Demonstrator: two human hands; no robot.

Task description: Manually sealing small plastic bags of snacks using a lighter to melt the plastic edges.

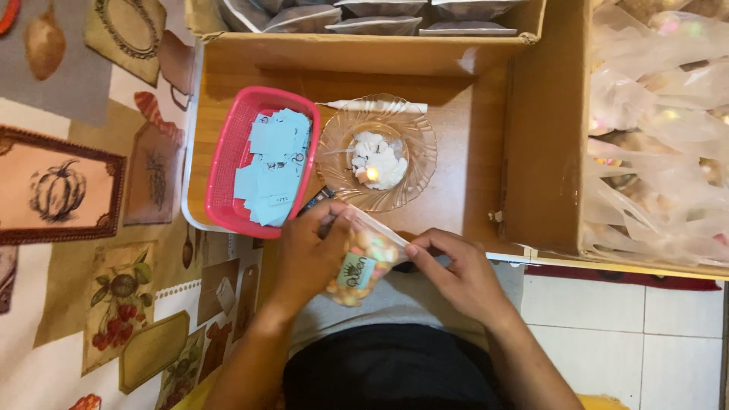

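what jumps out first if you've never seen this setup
A small lit flame burns on white wax in a clear glass dish at the centre. Left of it sits a pink basket of blue paper slips. Below, both hands, left hand and right hand, hold a small bag of coloured snacks.

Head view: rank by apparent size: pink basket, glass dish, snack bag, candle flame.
1. Pink basket, largest.
2. Glass dish, slightly smaller.
3. Snack bag, held in both hands; it sits nearer the camera, so its true size is unsure.
4. Candle flame, smallest.
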